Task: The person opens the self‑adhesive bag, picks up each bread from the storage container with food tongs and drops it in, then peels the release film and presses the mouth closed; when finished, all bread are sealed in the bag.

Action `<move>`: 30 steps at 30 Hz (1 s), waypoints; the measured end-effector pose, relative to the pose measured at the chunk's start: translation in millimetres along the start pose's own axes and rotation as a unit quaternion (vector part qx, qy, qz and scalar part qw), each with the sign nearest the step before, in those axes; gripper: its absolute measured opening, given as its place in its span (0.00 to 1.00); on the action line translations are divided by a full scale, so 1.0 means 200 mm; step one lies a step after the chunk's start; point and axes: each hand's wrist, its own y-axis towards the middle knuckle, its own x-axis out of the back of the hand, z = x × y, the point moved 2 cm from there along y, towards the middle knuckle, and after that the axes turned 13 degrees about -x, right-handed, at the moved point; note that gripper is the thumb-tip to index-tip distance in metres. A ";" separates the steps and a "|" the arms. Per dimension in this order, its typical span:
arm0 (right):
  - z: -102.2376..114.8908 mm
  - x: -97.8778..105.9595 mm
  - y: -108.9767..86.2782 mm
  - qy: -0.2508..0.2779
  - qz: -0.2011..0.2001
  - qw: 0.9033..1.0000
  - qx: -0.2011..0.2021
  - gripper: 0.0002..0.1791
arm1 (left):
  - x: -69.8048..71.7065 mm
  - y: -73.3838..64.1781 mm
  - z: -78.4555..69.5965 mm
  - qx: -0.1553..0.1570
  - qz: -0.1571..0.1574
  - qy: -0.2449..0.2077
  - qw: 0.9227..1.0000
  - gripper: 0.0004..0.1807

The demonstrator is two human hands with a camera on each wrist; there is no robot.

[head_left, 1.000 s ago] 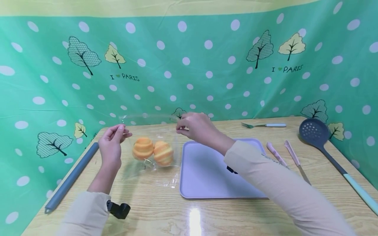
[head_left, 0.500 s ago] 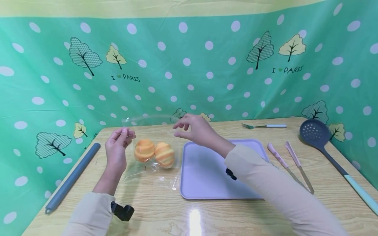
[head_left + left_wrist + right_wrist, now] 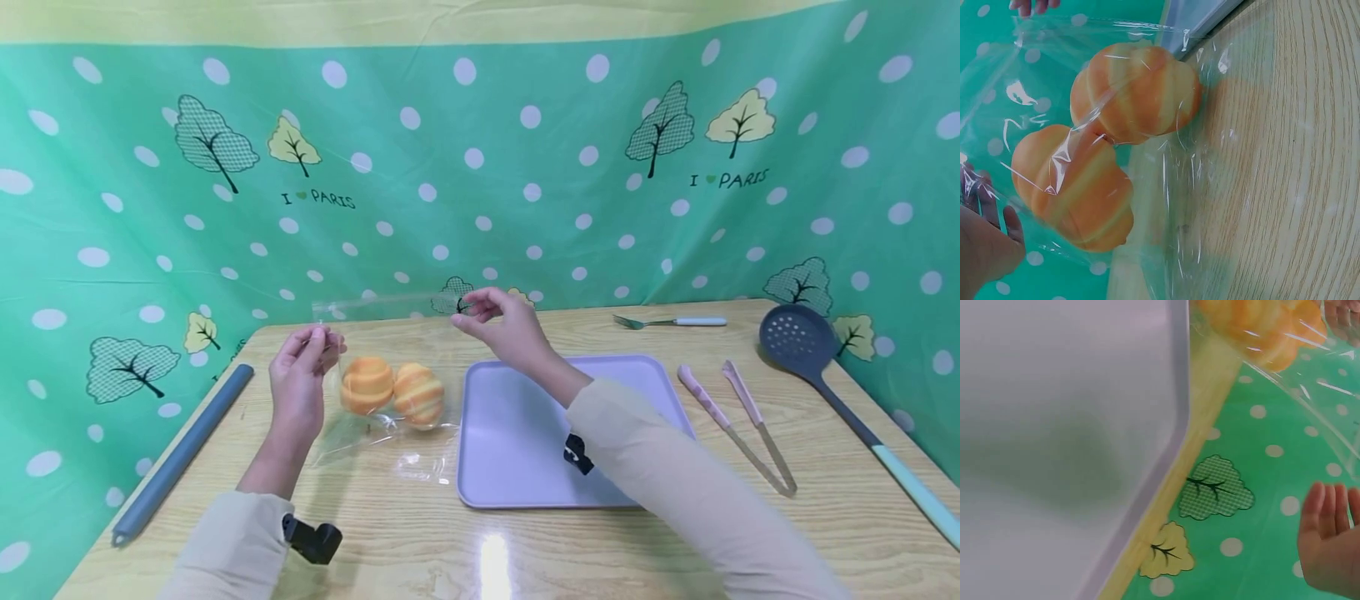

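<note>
A clear plastic bag [image 3: 426, 461] holds two orange-and-yellow striped bread rolls [image 3: 367, 385], side by side. My left hand [image 3: 300, 367] pinches the bag at its upper left edge, keeping it raised above the table. In the left wrist view, the rolls [image 3: 1079, 187] show large through the shiny film, with part of the left hand [image 3: 988, 244] at the lower left. My right hand [image 3: 510, 329] is at the bag's upper right corner, thumb and fingers apart. The right wrist view shows its fingers [image 3: 1325, 509] close below the bag's corner.
A lilac tray [image 3: 517, 492] lies right of the bag, under my right forearm. Farther right are pink-handled tongs [image 3: 757, 425], a fork [image 3: 675, 320] and a slotted skimmer [image 3: 801, 337]. A grey rod [image 3: 183, 450] lies along the left edge. A patterned green curtain [image 3: 480, 167] hangs behind.
My right thumb and fingers have parted from the bag's top edge, and that hand has shifted slightly right. The left hand and the bag have moved a little right.
</note>
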 end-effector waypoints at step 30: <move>-0.01 -0.09 -0.02 0.134 0.068 0.988 -0.029 0.13 | 0.02 0.03 -0.04 -0.074 -0.040 -0.008 0.996 0.08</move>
